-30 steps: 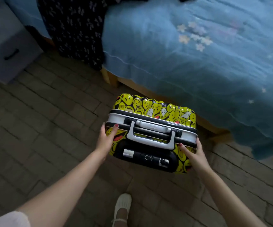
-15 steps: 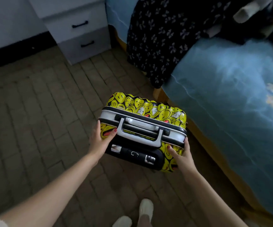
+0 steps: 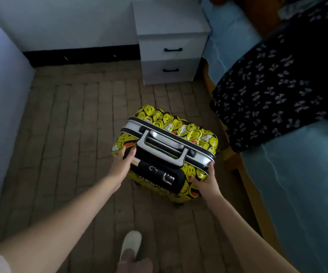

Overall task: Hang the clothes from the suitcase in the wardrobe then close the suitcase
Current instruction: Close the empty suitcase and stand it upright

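Brick-patterned floor [image 3: 66, 146], dim bedroom; entries run near to far, placed against the suitcase.

Item 1. White shoe [image 3: 130, 245], nearest the viewer, on the floor short of the suitcase.

Item 2. Left hand [image 3: 121, 164], fingers curled round the suitcase's left corner. Right hand [image 3: 205, 183], thumb and fingers clasping its right corner. Both hold the case; neither takes the handle [image 3: 162, 149].

Item 3. Suitcase [image 3: 176, 131], yellow smiley-face shell, silver frame, standing upright and latched shut on the floor between the hands.

Item 4. Bed [image 3: 304, 194], blue cover, just right of the suitcase; dark floral garment [image 3: 277, 91] draped over its edge, beyond the case.

Item 5. White nightstand [image 3: 171, 56], two drawers, well beyond the suitcase at the wall.

Change noted: within the last second the case has swung away from the bed side toward open floor. Judged reading: it is being positioned to lie flat and open; unpacking has not begun. No wardrobe in view.
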